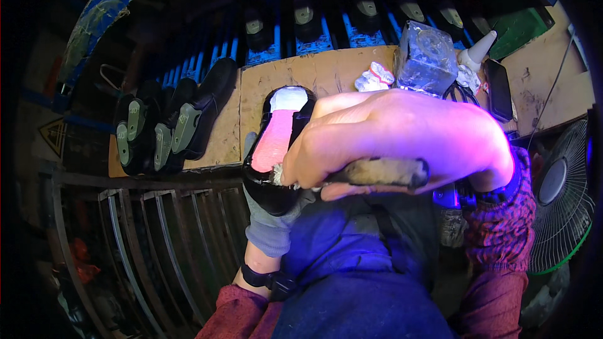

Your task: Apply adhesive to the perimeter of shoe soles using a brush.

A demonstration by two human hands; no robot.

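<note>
A black shoe (270,196) is tilted up before me, its inside showing a pink strip (276,140) and a whitish patch (289,97) at the far end. My left hand (269,215), in a grey glove, grips this shoe from below and behind; most of its fingers are hidden. In my bare right hand (370,129) is a brush with a stained wooden handle (386,172), closed in the fingers. Its pale bristles (277,176) touch the shoe beside the near end of the pink strip. That hand covers the shoe's right side.
Several black shoes with grey plates (186,127) lie left on the cardboard-covered bench (352,66). More sit on a blue rack (312,44) behind. A stained metal box (428,56), white nozzle bottle (482,48) and crumpled cloth (375,78) stand right. A fan (556,182) is far right; metal bars (125,245) lower left.
</note>
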